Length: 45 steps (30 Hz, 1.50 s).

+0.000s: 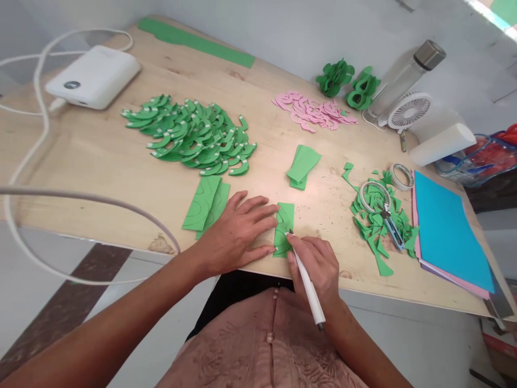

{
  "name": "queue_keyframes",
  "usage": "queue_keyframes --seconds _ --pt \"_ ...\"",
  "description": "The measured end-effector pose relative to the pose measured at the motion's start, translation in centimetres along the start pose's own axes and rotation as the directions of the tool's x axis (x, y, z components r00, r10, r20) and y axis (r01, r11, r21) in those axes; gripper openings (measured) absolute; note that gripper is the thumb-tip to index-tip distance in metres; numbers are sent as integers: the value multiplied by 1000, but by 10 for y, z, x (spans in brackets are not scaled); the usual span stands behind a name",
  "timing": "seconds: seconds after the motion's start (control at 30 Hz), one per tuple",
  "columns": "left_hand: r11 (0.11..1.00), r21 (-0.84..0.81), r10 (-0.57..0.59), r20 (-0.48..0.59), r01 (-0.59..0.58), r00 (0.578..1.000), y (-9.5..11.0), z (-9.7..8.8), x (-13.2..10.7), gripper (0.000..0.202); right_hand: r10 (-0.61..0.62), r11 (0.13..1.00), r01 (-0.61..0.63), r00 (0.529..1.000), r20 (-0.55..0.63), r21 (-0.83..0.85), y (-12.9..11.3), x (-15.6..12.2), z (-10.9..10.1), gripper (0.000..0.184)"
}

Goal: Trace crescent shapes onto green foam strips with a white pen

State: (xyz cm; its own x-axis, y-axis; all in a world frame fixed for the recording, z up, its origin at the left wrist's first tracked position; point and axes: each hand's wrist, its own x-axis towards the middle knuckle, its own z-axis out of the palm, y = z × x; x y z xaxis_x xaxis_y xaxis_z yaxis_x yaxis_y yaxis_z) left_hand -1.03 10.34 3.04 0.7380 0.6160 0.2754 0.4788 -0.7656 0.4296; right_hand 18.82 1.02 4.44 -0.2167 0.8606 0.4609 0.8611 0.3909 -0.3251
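Note:
A small green paper strip (285,215) with curved lines drawn on it lies near the table's front edge. My left hand (246,229) rests flat with fingers spread, its fingertips at the strip's left edge. In my right hand (319,264) is a white pen (309,288), its tip touching the strip. Under and beside my left hand lie green strips with drawn curves (202,202). Farther back sits a small stack of green strips (304,164).
Cut green curved pieces (197,134) are heaped at left, pink cutouts (311,110) at the back. Green scraps (379,237), scissors (391,229) and tape (402,176) lie at right beside coloured sheets (452,231). A white power bank (95,75) trails a cable (42,108).

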Motion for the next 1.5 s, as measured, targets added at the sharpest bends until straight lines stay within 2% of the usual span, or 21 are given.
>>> queue_keyframes --seconds 0.57,0.8,0.9,1.0,1.1,1.23,1.3,1.5 --pt "1000 -28 1 21 0 1000 2 -2 -1 26 -41 999 40 999 -12 -9 4 -1 2 26" --pt "1000 -5 7 16 -7 1000 1 1 -2 27 -38 998 40 999 -36 41 2 1 2 27" --pt "1000 1 13 11 -13 1000 0 1 -3 27 37 985 -29 998 -43 168 0 3 -2 27" --pt "1000 7 20 3 -20 1000 -1 1 -3 28 186 924 -165 982 -29 345 -3 5 -4 24" --pt "1000 11 23 -3 -23 1000 -1 1 -2 27 322 842 -298 946 24 450 -6 7 -2 19" --pt "1000 11 22 -1 -22 1000 -1 1 -3 27 474 758 -456 876 87 466 -6 10 5 11" --pt "1000 10 24 -6 -24 1000 -1 2 -3 27 499 747 -485 861 99 454 -6 12 7 9" --pt "1000 6 24 -9 -24 1000 0 1 -2 25 497 755 -494 860 115 431 -8 16 8 11"
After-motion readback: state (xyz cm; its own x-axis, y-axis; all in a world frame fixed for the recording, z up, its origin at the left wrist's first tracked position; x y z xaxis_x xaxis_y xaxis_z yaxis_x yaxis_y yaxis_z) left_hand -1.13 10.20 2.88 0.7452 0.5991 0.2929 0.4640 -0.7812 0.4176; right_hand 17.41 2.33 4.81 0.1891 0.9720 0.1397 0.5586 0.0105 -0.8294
